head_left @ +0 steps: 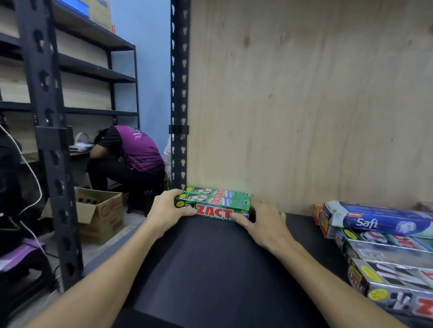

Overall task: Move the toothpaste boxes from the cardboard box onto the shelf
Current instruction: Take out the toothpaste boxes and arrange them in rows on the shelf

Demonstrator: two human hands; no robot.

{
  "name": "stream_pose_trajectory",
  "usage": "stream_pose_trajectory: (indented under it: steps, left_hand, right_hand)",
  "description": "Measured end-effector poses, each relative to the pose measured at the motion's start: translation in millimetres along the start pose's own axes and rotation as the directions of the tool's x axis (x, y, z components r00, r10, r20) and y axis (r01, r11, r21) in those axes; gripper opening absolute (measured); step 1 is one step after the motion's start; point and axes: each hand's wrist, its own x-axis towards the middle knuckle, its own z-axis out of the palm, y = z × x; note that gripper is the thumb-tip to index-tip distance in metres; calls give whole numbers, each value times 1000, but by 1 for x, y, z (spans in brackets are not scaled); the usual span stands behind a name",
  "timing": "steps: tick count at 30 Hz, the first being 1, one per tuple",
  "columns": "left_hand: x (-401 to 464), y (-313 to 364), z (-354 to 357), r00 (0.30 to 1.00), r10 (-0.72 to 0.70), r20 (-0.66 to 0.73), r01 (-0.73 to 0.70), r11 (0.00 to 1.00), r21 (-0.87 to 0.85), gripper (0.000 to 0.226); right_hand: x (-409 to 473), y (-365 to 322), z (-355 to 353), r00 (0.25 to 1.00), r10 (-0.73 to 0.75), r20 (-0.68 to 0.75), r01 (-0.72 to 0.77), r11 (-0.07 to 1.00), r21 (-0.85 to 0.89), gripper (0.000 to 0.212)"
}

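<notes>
Hands, left (168, 209) and right (262, 222), gripping green toothpaste boxes (215, 201) against shelf's (204, 264) back-left corner

Two bare forearms reaching forward side by side, left hand (168, 209) with fingers curled, thumb forward, right hand (262, 221) palm down, fingers spread and bent, thumb pointing inward
</notes>
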Motion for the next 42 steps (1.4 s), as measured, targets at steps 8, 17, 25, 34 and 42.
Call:
stream_pose_trajectory:
  steps: [8, 17, 25, 34, 42]
  left_hand:
    - [-39, 26, -6, 995, 93, 38, -89, 992, -90, 95]
    - [-91, 52, 0, 944, 323, -62, -328, 940, -95, 75]
    - [-161, 132, 43, 928, 362, -92, -373, 898, -234, 63]
    - [-180, 257, 124, 893, 445, -64, -449, 876, -174, 58]
    - [-173, 317, 213, 860, 498, 115, -507, 858, 76, 55]
  right_hand:
    - [-39, -9, -38, 995, 42, -85, -42, 999, -7, 64]
    - [-79, -21, -48, 968, -129, -214, 136, 991, 18, 65]
    - [-133, -12, -131, 930, -23, -367, 64, 993, 100, 69]
    - [-167, 83, -253, 884, 23, -467, -54, 997, -53, 68]
    - [-169, 193, -305, 891, 121, -437, -259, 927, -271, 62]
